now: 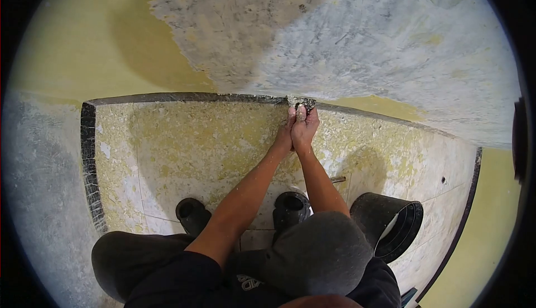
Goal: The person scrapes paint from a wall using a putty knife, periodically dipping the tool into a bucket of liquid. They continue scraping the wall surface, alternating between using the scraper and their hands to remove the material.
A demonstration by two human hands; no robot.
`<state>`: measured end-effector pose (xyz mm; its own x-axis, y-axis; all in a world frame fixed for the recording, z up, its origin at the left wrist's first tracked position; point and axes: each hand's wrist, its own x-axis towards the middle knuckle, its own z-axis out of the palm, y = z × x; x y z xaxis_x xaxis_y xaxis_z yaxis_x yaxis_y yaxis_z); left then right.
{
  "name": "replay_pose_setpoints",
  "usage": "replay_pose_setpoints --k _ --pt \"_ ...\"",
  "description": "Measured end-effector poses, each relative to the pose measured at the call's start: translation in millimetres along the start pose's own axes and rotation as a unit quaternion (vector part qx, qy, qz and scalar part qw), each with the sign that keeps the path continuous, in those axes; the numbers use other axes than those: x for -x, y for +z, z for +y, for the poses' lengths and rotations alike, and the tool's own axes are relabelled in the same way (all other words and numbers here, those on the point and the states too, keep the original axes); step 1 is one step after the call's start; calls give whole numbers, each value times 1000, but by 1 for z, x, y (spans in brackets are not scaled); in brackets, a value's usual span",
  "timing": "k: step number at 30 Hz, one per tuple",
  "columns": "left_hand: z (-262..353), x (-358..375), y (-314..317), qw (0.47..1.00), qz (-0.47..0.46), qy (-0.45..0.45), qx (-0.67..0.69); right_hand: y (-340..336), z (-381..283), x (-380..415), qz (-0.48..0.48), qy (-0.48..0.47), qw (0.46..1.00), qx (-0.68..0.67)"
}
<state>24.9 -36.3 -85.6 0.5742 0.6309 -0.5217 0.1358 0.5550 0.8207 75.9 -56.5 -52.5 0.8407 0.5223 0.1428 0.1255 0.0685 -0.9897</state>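
Note:
Both of my hands are together at the foot of the wall (346, 45), closed round one small flat scraper-like tool (307, 102) whose blade is speckled with pale residue. My left hand (286, 135) grips from the left, and my right hand (305, 131) lies against it on the right, thumbs near the blade. The blade touches the top of the dark baseboard (184, 97). Above it, the wall shows bare grey plaster beside yellow paint (72, 45). Most of the handle is hidden by my fingers.
Yellow flakes cover much of the tiled floor (190, 151). A black bucket (363, 213) lies tipped near my right knee, opening to the right. A small dark stick-like piece (338, 179) rests on the floor. Side walls stand left (39, 168) and right (494, 196).

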Motion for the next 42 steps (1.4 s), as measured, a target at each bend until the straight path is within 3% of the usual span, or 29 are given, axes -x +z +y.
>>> replay_pose_setpoints --k 2,5,9,11,15,18,20,23,27,30,33,36,38,42 --pt "18 14 -8 986 -68 -140 -62 -1 -2 2 -2 12 1000 13" --pt "20 16 -10 984 -48 -156 -66 3 -10 -1 -9 21 1000 9" --pt "22 21 1 998 17 -64 -6 6 -12 -1 -3 21 1000 -19" --pt "29 21 1 998 44 33 -32 6 -18 -7 -23 9 1000 -8" --pt "17 5 -4 998 41 44 -30 8 -19 -6 -34 -2 999 -8" --pt "9 17 -5 999 27 8 -45 4 -3 2 -11 28 999 9" --pt "6 24 -4 991 14 -131 14 0 10 3 -21 59 998 32" --pt "11 25 -4 986 23 -145 73 2 0 5 -48 72 994 60" --pt "13 21 -10 988 11 -148 38 8 -5 6 -27 57 998 6" --pt "2 17 -10 990 -26 -138 34 2 3 4 -44 33 997 44" --pt "13 18 -2 996 10 -87 21 -1 2 1 -46 10 996 73" --pt "10 18 0 995 -29 -91 29 -3 15 -2 -40 -5 995 86" --pt "4 15 3 995 -26 -38 83 -3 18 0 -34 -10 995 89" --pt "9 17 -3 990 -42 -105 80 3 9 3 -21 -15 994 103"
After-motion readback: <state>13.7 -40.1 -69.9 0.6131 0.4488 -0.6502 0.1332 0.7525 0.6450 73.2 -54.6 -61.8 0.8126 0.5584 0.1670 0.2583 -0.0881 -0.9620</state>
